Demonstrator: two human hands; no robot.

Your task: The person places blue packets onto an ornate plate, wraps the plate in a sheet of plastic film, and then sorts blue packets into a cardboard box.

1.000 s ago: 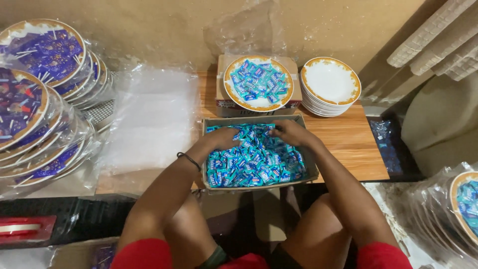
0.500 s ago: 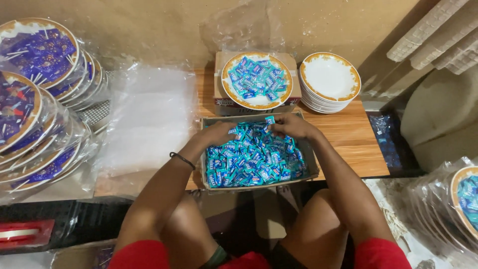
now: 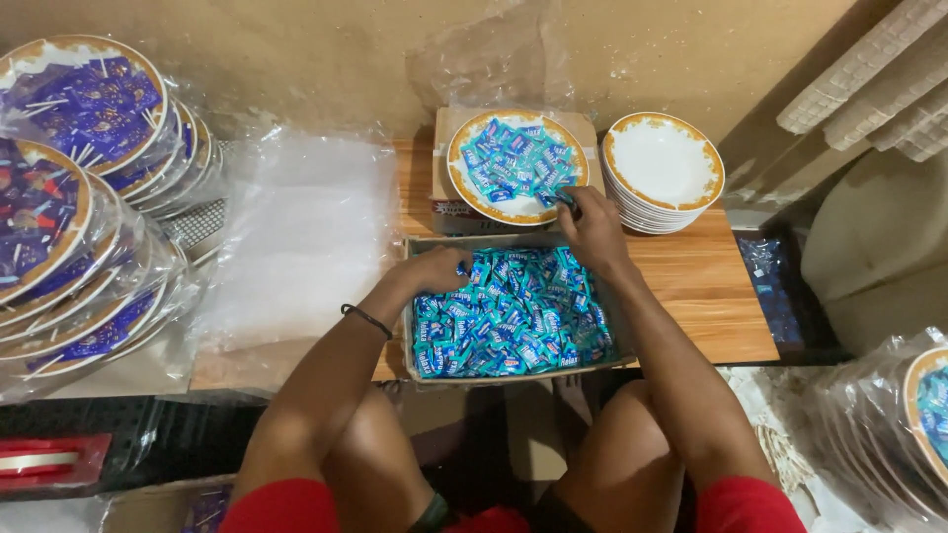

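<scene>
A shallow cardboard box (image 3: 410,341) full of small blue candy sachets (image 3: 509,316) sits on a low wooden table in front of me. My left hand (image 3: 434,268) rests closed on sachets at the box's far left corner. My right hand (image 3: 591,225) is raised over the box's far edge, pinching sachets at the near rim of a gold-rimmed plate (image 3: 472,202) that holds a pile of the same sachets. That plate stands on a small carton.
A stack of empty gold-rimmed plates (image 3: 664,163) stands right of the filled plate. Plastic-wrapped plates with purple sachets (image 3: 69,188) lean at the left. Clear plastic bags (image 3: 296,237) lie between them and the box. More wrapped plates (image 3: 913,415) are at the right.
My right hand has lifted out of the box and moved away from me to the filled plate's rim. My left hand has slid to the box's far left corner.
</scene>
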